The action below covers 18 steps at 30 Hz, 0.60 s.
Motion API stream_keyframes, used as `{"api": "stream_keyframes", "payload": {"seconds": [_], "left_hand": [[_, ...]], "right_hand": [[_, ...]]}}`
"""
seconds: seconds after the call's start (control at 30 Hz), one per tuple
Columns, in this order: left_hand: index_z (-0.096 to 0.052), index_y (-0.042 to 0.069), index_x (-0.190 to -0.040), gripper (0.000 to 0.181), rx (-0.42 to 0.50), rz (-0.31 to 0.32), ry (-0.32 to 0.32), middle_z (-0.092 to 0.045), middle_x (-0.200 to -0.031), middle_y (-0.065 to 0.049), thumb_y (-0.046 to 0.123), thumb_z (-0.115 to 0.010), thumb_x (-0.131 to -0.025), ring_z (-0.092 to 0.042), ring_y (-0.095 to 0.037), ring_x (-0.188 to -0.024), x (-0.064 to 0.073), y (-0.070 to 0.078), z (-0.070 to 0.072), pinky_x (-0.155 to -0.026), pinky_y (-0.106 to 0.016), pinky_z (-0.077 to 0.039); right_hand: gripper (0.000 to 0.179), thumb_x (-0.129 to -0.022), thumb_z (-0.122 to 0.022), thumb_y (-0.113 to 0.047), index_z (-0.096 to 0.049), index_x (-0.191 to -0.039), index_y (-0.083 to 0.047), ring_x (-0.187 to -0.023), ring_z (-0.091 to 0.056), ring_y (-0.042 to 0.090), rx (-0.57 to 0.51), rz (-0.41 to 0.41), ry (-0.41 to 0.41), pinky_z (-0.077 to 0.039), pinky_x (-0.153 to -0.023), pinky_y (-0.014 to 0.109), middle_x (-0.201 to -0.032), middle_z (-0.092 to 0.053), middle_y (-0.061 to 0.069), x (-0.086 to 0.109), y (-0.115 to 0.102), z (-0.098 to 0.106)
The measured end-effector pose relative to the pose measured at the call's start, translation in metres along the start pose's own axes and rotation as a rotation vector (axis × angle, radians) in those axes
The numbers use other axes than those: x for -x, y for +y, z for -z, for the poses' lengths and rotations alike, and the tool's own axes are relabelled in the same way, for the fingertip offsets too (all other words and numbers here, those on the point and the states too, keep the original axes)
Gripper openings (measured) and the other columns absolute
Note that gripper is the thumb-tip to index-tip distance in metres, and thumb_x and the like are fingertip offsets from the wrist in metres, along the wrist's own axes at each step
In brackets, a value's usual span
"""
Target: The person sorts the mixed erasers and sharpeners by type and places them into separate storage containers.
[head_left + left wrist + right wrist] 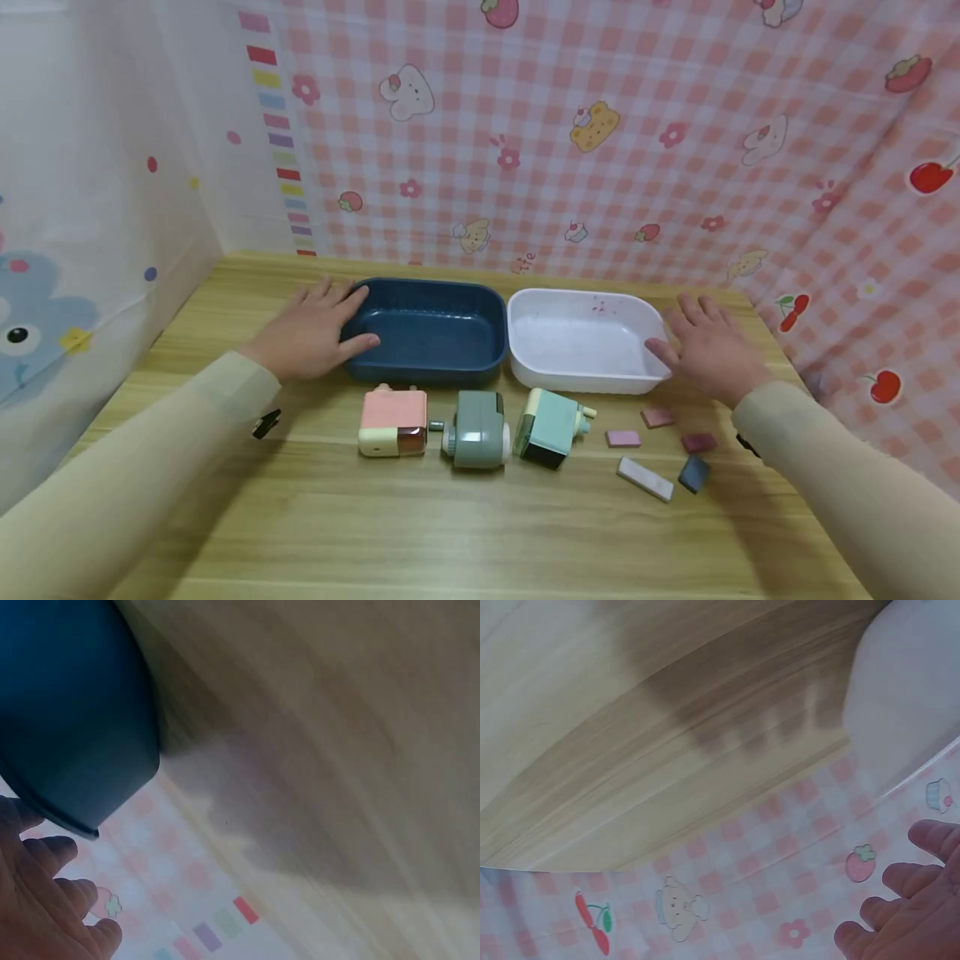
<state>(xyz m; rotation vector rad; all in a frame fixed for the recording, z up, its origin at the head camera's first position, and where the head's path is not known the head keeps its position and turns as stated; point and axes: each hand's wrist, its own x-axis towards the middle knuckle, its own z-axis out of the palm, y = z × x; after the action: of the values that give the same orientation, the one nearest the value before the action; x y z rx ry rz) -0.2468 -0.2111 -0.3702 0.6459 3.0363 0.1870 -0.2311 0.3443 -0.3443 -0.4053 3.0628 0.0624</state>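
Note:
Two shallow bins stand side by side at the back of the table: a dark blue bin (pixel 427 367) on the left and a white bin (pixel 588 382) on the right. My left hand (pixel 311 332) is at the blue bin's left end, fingers spread and thumb over its rim. At the white bin's right end is my right hand (pixel 708 346), its fingers also spread and the thumb over the rim. Neither hand grips anything. In front of the bins sit a pink pencil sharpener (pixel 393 412), a dark green pencil sharpener (pixel 478 429) and a mint pencil sharpener (pixel 553 425).
Right of the sharpeners lie several small eraser-like blocks: a lilac block (pixel 623 439), a pink block (pixel 657 417), a dark red block (pixel 699 442), a blue-grey block (pixel 694 473) and a long white block (pixel 645 479). A checked curtain (pixel 465 150) hangs behind the wooden table (pixel 420 533).

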Motion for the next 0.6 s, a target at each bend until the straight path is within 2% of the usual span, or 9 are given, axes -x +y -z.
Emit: {"api": "stream_keyframes", "payload": {"seconds": [0.27,0.6], "left_hand": [[-0.021,0.008,-0.169,0.094,0.036,-0.008,-0.062,-0.012,-0.175,-0.026,0.074,-0.034,-0.104,-0.008,-0.054,-0.16,0.001,0.001,-0.007,-0.127,-0.073,-0.008],[-0.017,0.005,-0.169,0.093,0.078,0.012,-0.073,-0.005,-0.175,-0.028,0.071,-0.037,-0.105,-0.006,-0.053,-0.161,0.002,0.001,-0.01,-0.128,-0.072,-0.008]], "right_hand": [[0.084,-0.108,-0.042,-0.062,-0.036,-0.161,0.002,-0.156,-0.016,0.058,0.011,0.032,0.002,-0.014,-0.126,0.074,-0.169,-0.022,0.034,0.001,-0.017,0.0],[0.078,-0.107,-0.051,-0.056,-0.041,-0.159,0.001,-0.157,-0.022,0.053,-0.036,0.127,0.02,-0.019,-0.128,0.068,-0.17,-0.028,0.028,0.015,-0.061,0.007]]}}
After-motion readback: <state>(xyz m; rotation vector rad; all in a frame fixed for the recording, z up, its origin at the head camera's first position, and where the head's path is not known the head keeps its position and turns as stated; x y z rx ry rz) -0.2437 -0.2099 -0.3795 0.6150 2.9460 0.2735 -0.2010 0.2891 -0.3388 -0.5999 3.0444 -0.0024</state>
